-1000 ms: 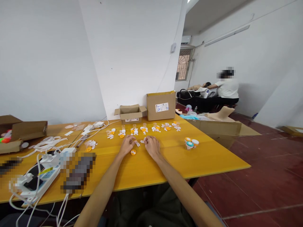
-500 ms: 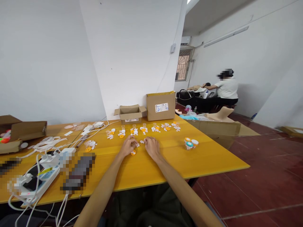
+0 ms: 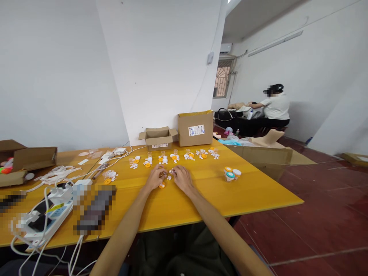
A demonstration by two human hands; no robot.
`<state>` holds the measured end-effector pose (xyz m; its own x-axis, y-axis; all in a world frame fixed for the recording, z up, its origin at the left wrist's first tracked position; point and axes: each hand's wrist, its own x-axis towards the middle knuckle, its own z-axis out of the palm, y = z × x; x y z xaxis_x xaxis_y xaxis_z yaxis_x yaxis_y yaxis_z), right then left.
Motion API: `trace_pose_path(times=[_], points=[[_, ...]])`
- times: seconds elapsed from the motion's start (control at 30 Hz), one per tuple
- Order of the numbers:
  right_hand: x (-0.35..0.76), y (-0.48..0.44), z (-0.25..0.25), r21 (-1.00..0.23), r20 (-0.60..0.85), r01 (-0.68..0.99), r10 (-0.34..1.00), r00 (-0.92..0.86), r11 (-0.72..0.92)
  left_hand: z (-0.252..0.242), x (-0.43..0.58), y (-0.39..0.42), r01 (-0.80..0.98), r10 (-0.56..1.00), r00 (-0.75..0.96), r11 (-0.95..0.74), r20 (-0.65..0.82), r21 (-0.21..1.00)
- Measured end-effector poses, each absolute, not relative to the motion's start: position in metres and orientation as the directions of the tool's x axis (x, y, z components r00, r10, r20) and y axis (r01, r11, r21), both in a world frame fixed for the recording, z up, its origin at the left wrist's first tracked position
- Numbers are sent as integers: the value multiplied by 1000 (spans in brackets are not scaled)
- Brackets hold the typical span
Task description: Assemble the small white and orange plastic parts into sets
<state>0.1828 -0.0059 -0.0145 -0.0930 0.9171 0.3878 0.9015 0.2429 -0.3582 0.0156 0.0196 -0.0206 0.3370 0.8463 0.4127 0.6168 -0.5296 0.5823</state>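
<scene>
At the middle of the table (image 3: 247, 193), the left hand (image 3: 156, 177) and right hand (image 3: 182, 177) curved narrow around white pieces (image 3: 169, 178) too small to count, and I couldn't tell whether either pinched one; a single orange lid (image 3: 162, 185) lay just nearer, by the left. Handling those pieces seemed the step under way, the next move calling for a light fingertip pinch. I counted seven heaps (image 3: 165, 160) along the far side, three tubs (image 3: 230, 175) to the right, and two boxes (image 3: 195, 138) beyond the heaps.

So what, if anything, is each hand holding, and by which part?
Cannot be told: left hand and right hand are beside small white patterned pieces.
</scene>
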Motion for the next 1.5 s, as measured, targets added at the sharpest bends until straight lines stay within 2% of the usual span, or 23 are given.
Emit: trace_pose_path(times=[0.27,0.5,0.7,0.9,1.03,1.5], points=[[181,-7,-14,-344,424,889,894,-141,303,-20,15,22,566,838,323,-544,440,620],[179,-9,-10,-378,458,863,878,-141,336,-20,14,24,523,854,260,-517,451,677],[178,-10,-11,-357,573,727,752,-326,587,-17,13,25,440,865,193,-498,463,747],[175,-16,-12,-290,560,593,636,-531,751,-14,13,24,457,889,122,-445,441,770],[175,-18,-12,-286,534,574,625,-569,767,-14,13,24,467,900,102,-420,425,778],[175,-14,-14,-386,510,534,656,-557,753,-11,15,21,471,907,87,-402,412,786]])
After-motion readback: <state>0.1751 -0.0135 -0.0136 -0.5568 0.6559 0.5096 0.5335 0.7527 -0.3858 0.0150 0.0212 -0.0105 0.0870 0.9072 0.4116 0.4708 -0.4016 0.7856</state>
